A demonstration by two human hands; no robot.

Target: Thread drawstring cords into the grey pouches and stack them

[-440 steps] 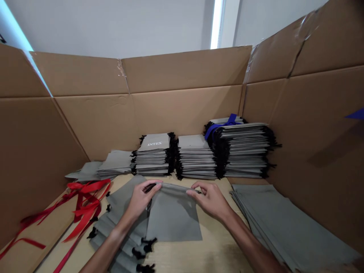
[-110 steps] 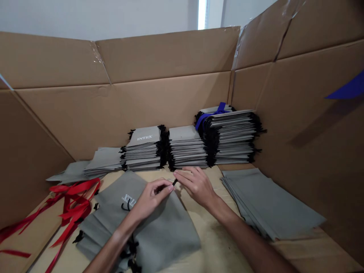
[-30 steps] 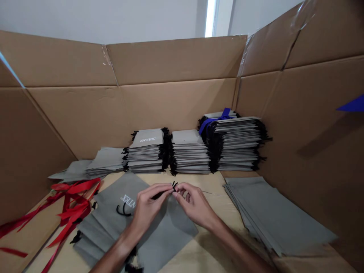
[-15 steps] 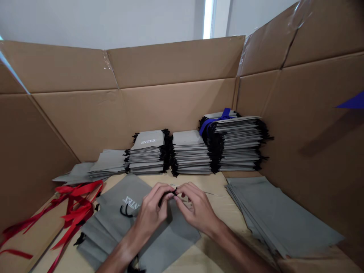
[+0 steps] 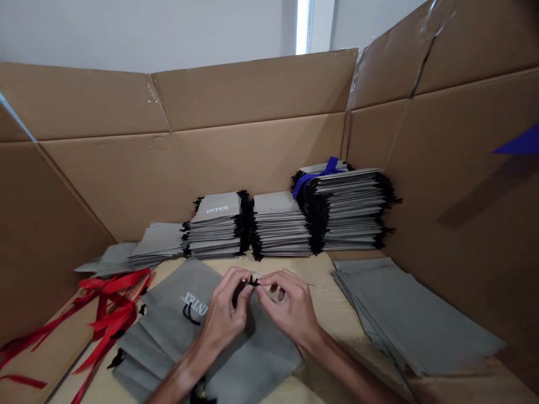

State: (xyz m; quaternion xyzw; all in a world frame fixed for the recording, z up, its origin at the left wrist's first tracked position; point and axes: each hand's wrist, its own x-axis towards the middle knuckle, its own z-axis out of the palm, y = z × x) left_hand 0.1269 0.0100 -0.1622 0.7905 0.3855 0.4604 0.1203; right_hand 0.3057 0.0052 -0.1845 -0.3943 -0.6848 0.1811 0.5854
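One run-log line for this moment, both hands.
left hand: pinches black cord | right hand: pinches same cord | gray pouch: beneath hands | red ribbon: person's left

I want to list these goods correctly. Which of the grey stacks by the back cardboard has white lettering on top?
The INTEX stack, directly left of the plain-topped middle stack: white letters mark its top. The others show none.
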